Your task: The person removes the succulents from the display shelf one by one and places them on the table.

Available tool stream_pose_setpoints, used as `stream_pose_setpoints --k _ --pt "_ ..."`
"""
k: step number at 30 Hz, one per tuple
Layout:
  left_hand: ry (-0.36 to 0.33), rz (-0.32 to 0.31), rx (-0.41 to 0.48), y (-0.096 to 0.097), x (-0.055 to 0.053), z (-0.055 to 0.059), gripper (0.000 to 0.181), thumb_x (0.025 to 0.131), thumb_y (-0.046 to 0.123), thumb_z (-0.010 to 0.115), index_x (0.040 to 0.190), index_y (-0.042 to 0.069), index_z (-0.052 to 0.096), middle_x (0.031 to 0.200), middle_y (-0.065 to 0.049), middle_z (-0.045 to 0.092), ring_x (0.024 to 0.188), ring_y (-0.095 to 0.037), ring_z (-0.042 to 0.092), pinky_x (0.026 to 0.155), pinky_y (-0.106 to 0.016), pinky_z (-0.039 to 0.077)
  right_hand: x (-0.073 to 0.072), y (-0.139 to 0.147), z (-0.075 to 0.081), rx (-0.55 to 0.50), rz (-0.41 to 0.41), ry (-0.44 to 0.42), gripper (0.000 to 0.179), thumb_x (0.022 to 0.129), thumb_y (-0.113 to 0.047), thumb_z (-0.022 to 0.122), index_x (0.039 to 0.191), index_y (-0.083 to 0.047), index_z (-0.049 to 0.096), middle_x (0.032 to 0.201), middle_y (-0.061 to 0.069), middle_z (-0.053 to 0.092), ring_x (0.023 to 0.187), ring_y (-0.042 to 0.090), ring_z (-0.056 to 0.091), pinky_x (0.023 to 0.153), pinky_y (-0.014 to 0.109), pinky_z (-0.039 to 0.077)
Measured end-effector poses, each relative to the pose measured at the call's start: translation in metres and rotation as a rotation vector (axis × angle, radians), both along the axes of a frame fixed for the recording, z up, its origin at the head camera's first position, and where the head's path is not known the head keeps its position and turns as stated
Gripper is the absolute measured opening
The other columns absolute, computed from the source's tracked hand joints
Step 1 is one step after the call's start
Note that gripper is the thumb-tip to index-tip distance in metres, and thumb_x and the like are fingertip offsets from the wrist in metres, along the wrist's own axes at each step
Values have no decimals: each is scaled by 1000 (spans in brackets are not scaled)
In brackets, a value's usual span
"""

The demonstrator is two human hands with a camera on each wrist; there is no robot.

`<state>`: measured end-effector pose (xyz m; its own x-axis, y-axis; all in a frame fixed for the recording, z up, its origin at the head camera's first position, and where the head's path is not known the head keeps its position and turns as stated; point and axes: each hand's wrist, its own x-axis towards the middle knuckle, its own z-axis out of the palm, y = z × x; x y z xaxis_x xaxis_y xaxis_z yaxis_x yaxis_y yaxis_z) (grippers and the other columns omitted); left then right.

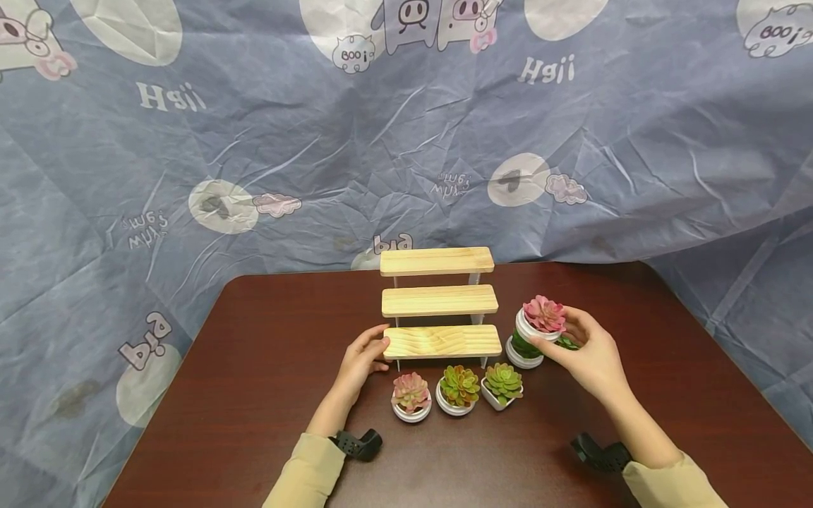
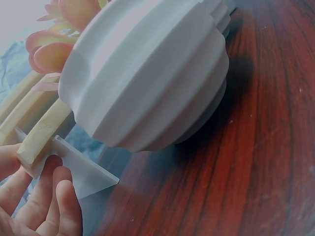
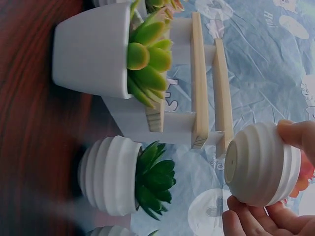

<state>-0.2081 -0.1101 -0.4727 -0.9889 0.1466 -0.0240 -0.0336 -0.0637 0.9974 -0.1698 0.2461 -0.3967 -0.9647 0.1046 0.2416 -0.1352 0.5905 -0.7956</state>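
My right hand [image 1: 591,356] holds a pink succulent in a round white ribbed pot [image 1: 544,317], lifted off the table; thumb and fingers pinch the pot [image 3: 263,164] from both sides, its base showing in the right wrist view. Below it stands a dark green succulent [image 3: 156,179] in a white ribbed pot [image 3: 110,176], partly hidden in the head view. With my left hand [image 1: 358,360] I grip the left end of the lowest board of a three-tier wooden display stand [image 1: 441,342], thumb above and fingers beneath.
Before the stand sit a pale pink succulent [image 1: 411,391], a green-and-red one [image 1: 459,384] and a green one in a square pot [image 1: 503,381]. More green leaves [image 1: 567,343] show behind the right hand. A printed cloth [image 1: 317,141] hangs behind the dark wooden table [image 1: 273,395].
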Motion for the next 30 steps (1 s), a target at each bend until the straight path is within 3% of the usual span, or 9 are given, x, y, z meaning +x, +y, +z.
stream_pose_setpoints --k 30 --pt "3 -3 2 0 0 0 43 97 15 53 137 0 44 95 -4 59 79 -22 59 71 -39 53 22 16 -29 -25 -2 -5 61 76 -19 80 124 1 49 114 24 61 89 -19 48 71 8 46"
